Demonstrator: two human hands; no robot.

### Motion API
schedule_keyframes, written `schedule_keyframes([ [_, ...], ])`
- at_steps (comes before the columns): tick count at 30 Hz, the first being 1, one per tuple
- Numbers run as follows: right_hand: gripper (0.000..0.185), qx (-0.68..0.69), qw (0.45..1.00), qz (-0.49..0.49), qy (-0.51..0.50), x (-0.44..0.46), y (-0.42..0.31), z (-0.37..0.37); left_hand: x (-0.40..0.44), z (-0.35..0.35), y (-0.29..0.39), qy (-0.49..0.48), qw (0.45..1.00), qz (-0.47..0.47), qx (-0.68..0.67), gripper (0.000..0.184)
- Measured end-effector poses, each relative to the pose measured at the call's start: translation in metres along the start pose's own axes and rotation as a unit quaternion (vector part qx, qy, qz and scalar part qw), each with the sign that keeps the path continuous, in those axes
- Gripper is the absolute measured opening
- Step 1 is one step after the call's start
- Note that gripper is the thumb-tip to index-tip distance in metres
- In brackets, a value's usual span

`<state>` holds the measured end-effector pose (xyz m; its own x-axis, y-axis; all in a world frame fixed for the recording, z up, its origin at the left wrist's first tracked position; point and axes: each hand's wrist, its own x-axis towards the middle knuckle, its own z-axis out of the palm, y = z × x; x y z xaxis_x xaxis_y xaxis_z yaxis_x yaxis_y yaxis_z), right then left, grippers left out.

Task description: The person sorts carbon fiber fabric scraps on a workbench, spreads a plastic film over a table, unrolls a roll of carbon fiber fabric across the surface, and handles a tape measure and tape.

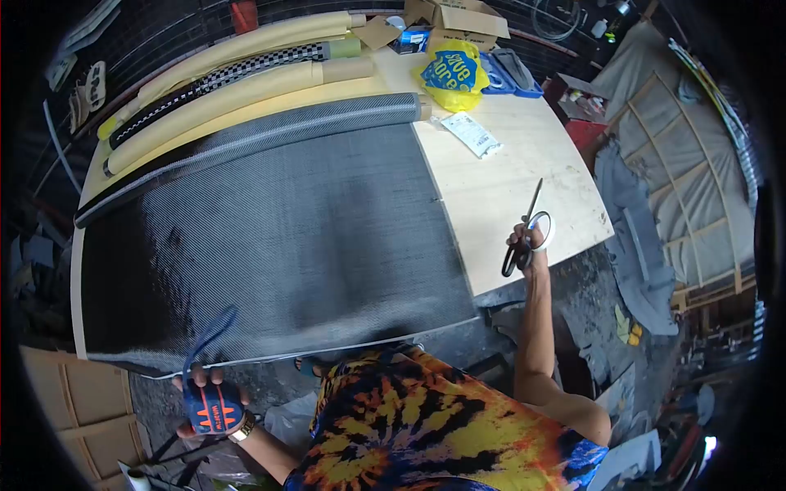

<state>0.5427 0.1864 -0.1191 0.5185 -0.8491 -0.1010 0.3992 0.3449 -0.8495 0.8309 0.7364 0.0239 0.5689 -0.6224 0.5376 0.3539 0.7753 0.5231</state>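
Note:
My left hand [211, 403] is closed around a blue and orange tape measure [214, 413] with a blue strap, just off the table's near left edge. Over the table's right part, my right hand [528, 240] grips black-handled scissors [516, 255], blades pointing up and away. A white roll of tape [542, 231] hangs at the same hand. Dark woven fabric [303, 237] lies unrolled over the left and middle of the table, between my hands. Its rolled part [270, 135] stretches along the far side.
More rolls [237, 92] lie behind the fabric. A yellow bag [453, 75], a white packet [471, 135], a blue tray [517, 78] and cardboard boxes [463, 23] are on the table [491, 184] at the back right. A wooden-framed panel [696, 196] stands at right.

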Motion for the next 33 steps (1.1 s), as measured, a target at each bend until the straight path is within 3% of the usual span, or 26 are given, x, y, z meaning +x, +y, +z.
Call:
schedule_keyframes([
  [5, 0.040, 0.122, 0.990, 0.038, -0.055, -0.053, 0.026, 0.059, 0.014, -0.015, -0.055, -0.029, 0.982, -0.096, -0.160, 0.067],
  [8, 0.042, 0.155, 0.979, 0.101, -0.080, -0.070, 0.023, 0.118, 0.028, -0.019, -0.077, -0.032, 0.971, -0.169, -0.165, 0.067],
  [9, 0.040, 0.189, 0.966, 0.110, -0.135, -0.072, 0.026, 0.130, 0.033, -0.020, -0.081, -0.046, 0.967, -0.193, -0.160, 0.069],
  [10, 0.038, 0.159, 0.973, 0.124, -0.110, -0.081, 0.017, 0.156, 0.034, -0.022, -0.085, -0.060, 0.963, -0.209, -0.157, 0.070],
  [14, 0.036, 0.213, 0.929, 0.202, -0.226, -0.090, 0.036, 0.186, 0.026, -0.021, -0.098, 0.014, 0.973, -0.195, -0.124, 0.080],
  [15, 0.035, 0.164, 0.940, 0.208, -0.215, -0.100, 0.038, 0.187, 0.023, -0.018, -0.102, 0.023, 0.976, -0.203, -0.079, 0.082],
  [16, 0.030, 0.143, 0.940, 0.225, -0.215, -0.106, 0.052, 0.174, 0.007, -0.014, -0.117, 0.099, 0.960, -0.209, -0.160, 0.082],
  [17, 0.025, 0.220, 0.899, 0.257, -0.277, -0.100, 0.070, 0.168, 0.029, 0.005, -0.130, 0.040, 0.971, -0.211, -0.108, 0.082],
  [18, 0.020, 0.284, 0.848, 0.296, -0.334, -0.101, 0.082, 0.155, 0.019, 0.023, -0.119, 0.058, 0.984, -0.167, 0.012, 0.083],
  [19, 0.017, 0.239, 0.863, 0.292, -0.335, -0.107, 0.073, 0.172, 0.021, 0.030, -0.121, 0.098, 0.981, -0.164, -0.045, 0.081],
  [21, 0.010, 0.239, 0.843, 0.336, -0.346, -0.100, 0.075, 0.185, 0.029, 0.040, -0.127, 0.117, 0.983, -0.138, 0.016, 0.089],
  [26, 0.016, 0.167, 0.812, 0.357, -0.431, -0.095, 0.072, 0.241, 0.035, 0.039, -0.115, 0.157, 0.972, -0.041, 0.171, 0.078],
  [28, 0.025, 0.149, 0.804, 0.335, -0.468, -0.097, 0.079, 0.248, 0.035, 0.036, -0.119, 0.135, 0.952, 0.001, 0.273, 0.076],
  [30, 0.041, 0.101, 0.846, 0.355, -0.385, -0.105, 0.078, 0.253, 0.042, 0.035, -0.114, 0.092, 0.903, 0.058, 0.415, 0.076],
  [31, 0.058, 0.059, 0.855, 0.339, -0.389, -0.105, 0.081, 0.247, 0.046, 0.037, -0.115, 0.070, 0.883, 0.072, 0.459, 0.076],
  [33, 0.060, 0.055, 0.856, 0.344, -0.382, -0.112, 0.086, 0.254, 0.054, 0.044, -0.109, 0.037, 0.847, 0.090, 0.523, 0.077],
])
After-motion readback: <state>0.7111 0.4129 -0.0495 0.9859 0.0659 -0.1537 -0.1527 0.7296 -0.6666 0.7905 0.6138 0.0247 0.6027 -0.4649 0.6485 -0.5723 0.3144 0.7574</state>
